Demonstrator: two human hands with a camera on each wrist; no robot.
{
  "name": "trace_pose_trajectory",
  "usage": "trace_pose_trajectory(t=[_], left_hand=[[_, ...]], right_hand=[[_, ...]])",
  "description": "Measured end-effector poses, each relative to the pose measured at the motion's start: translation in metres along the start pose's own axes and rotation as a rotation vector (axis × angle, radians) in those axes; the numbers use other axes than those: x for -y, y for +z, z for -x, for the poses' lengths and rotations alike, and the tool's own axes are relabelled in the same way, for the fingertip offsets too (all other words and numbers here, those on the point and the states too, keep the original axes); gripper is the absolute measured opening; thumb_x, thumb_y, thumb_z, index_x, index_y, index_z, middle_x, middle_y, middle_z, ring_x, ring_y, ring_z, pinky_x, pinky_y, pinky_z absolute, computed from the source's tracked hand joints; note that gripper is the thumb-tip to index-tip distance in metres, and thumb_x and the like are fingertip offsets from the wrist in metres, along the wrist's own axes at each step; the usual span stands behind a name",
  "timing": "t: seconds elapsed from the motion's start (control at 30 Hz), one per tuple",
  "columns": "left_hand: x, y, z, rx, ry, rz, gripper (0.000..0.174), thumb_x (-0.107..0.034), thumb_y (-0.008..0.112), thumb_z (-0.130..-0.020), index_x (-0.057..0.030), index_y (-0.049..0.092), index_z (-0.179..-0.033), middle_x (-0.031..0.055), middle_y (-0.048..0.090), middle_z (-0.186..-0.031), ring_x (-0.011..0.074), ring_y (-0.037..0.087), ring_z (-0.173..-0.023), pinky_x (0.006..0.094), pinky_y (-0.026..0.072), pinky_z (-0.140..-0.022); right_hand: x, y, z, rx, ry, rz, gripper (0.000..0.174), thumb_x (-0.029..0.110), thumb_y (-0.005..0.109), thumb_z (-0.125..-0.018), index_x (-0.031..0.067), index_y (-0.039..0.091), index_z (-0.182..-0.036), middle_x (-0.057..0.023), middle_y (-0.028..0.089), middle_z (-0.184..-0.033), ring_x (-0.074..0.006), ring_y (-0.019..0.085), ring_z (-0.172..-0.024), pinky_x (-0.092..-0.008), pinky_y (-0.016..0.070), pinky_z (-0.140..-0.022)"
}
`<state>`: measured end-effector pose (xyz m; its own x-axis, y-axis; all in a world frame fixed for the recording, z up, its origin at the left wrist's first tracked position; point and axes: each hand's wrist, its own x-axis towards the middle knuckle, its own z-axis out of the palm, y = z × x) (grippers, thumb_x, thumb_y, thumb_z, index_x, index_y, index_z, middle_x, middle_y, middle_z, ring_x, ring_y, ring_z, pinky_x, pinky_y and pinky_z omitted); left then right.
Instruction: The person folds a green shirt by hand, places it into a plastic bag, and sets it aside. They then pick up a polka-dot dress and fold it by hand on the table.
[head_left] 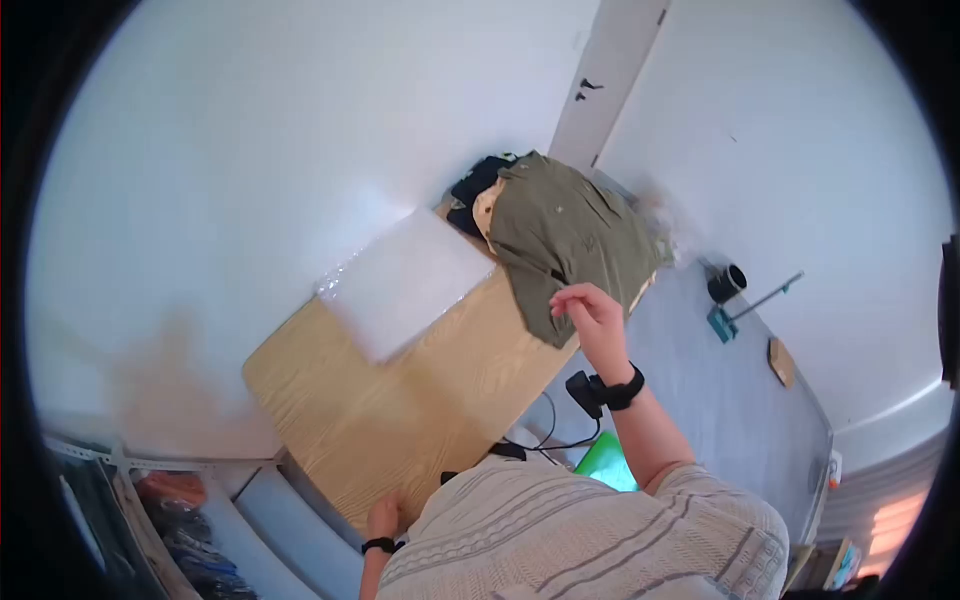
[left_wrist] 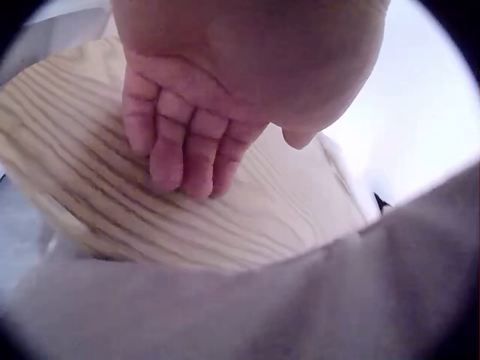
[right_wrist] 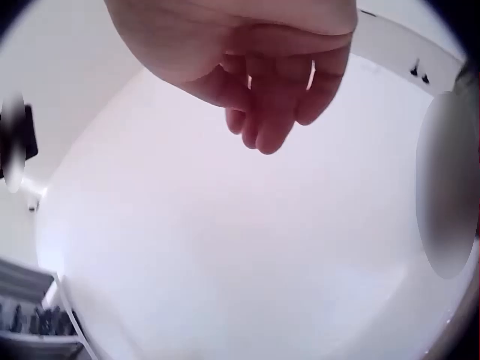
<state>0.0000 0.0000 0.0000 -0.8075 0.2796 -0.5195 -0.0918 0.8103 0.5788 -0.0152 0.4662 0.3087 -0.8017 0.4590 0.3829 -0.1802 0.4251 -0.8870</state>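
Both hands (head_left: 597, 320) are near a wood-grained table (head_left: 400, 420) beside a white wall (head_left: 270, 150).

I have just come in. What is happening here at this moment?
A person is at a wooden table, holding nothing in either hand. The right hand is raised, fingers loosely curled, in front of the olive garment as the head view shows it; that garment lies with other clothes at the table's far end. The left hand is low at the near end; whether it touches the table is unclear. Beside the clothes lies a flat white package in clear plastic.
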Motion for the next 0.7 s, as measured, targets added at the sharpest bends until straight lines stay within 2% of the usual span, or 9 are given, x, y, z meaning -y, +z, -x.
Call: trace_pose_trajectory(t=[0.07,0.17,0.2,0.27,0.33,0.4,0.53,0.6,0.7], left_hand=[[-0.014,0.01,0.021,-0.033,-0.161,0.261,0.056,-0.048,0.04,-0.093,-0.0008,0.067,-0.08,0.0149,0.066,-0.073,0.026,0.061,-0.063,0.0384,0.0465,-0.061],[-0.002,0.025,0.001,-0.291,-0.287,0.502,0.055,-0.043,0.039,-0.095,0.0023,0.062,-0.075,0.0113,0.06,-0.063,0.021,0.057,-0.056,0.0327,0.0448,-0.054],[-0.012,0.041,-0.01,-0.313,-0.293,0.516,0.055,-0.043,0.039,-0.095,0.0023,0.062,-0.075,0.0113,0.06,-0.063,0.021,0.057,-0.056,0.0327,0.0448,-0.054],[-0.024,0.062,-0.004,-0.468,-0.407,0.709,0.054,-0.041,0.036,-0.098,0.0022,0.058,-0.074,0.01,0.057,-0.061,0.0178,0.056,-0.056,0.0301,0.0448,-0.053],[-0.045,0.074,0.011,-0.533,-0.392,0.711,0.053,-0.041,0.035,-0.098,0.0012,0.057,-0.075,0.0093,0.057,-0.062,0.0176,0.056,-0.056,0.03,0.0452,-0.053],[-0.076,0.082,0.034,-0.597,-0.382,0.714,0.053,-0.041,0.033,-0.099,0.0002,0.057,-0.076,0.0085,0.057,-0.063,0.0173,0.056,-0.056,0.0299,0.0455,-0.054],[-0.139,0.084,0.067,-0.637,-0.473,0.84,0.051,-0.04,0.033,-0.1,-0.0009,0.056,-0.077,0.0085,0.058,-0.066,0.0164,0.056,-0.058,0.029,0.0459,-0.056],[-0.156,0.091,0.077,-0.665,-0.487,0.862,0.051,-0.04,0.033,-0.1,-0.0011,0.056,-0.077,0.0084,0.058,-0.067,0.0161,0.056,-0.059,0.0285,0.046,-0.057],[-0.171,0.092,0.076,-0.698,-0.48,0.92,0.051,-0.039,0.033,-0.1,-0.0001,0.057,-0.079,0.0081,0.059,-0.069,0.0168,0.057,-0.062,0.0296,0.0462,-0.059]], right_hand=[[-0.009,-0.002,-0.032,0.075,0.12,-0.21,0.017,0.0,0.046,-0.088,-0.0016,0.06,-0.097,-0.0076,0.064,-0.088,-0.0148,0.062,-0.076,-0.0274,0.0501,-0.072],[-0.104,0.01,-0.139,0.076,0.379,-0.436,0.017,0.0,0.045,-0.089,-0.0024,0.06,-0.095,-0.0061,0.063,-0.086,-0.0135,0.061,-0.078,-0.0272,0.0497,-0.071],[-0.138,0.01,-0.177,0.072,0.33,-0.332,0.015,0.001,0.049,-0.085,-0.0016,0.06,-0.096,-0.0086,0.064,-0.086,-0.0178,0.062,-0.08,-0.0294,0.0497,-0.072],[-0.197,0.017,-0.227,0.044,-0.015,0.268,0.021,0.002,0.051,-0.081,0.0004,0.059,-0.1,-0.0129,0.064,-0.093,-0.0262,0.063,-0.085,-0.0359,0.0501,-0.076],[-0.251,0.024,-0.271,0.005,-0.298,0.547,0.027,0.001,0.051,-0.078,0.0026,0.059,-0.103,-0.016,0.062,-0.103,-0.0334,0.061,-0.09,-0.0417,0.0487,-0.081],[-0.272,0.031,-0.298,0.131,-0.148,0.644,0.029,0.0,0.048,-0.077,0.0031,0.059,-0.104,-0.0167,0.06,-0.11,-0.0348,0.06,-0.095,-0.0442,0.0475,-0.084],[-0.342,0.047,-0.347,0.28,-0.12,0.636,0.029,0.002,0.05,-0.078,0.0028,0.059,-0.105,-0.0185,0.06,-0.112,-0.0345,0.06,-0.098,-0.0422,0.0481,-0.086],[-0.352,0.052,-0.361,0.553,0.102,0.762,0.032,0.004,0.054,-0.077,0.0019,0.059,-0.109,-0.0207,0.059,-0.112,-0.0336,0.056,-0.108,-0.0402,0.0461,-0.09],[-0.366,0.061,-0.373,0.61,0.143,0.959,0.03,0.006,0.055,-0.079,0.0006,0.059,-0.107,-0.0216,0.061,-0.108,-0.0349,0.059,-0.101,-0.0415,0.0482,-0.086]])
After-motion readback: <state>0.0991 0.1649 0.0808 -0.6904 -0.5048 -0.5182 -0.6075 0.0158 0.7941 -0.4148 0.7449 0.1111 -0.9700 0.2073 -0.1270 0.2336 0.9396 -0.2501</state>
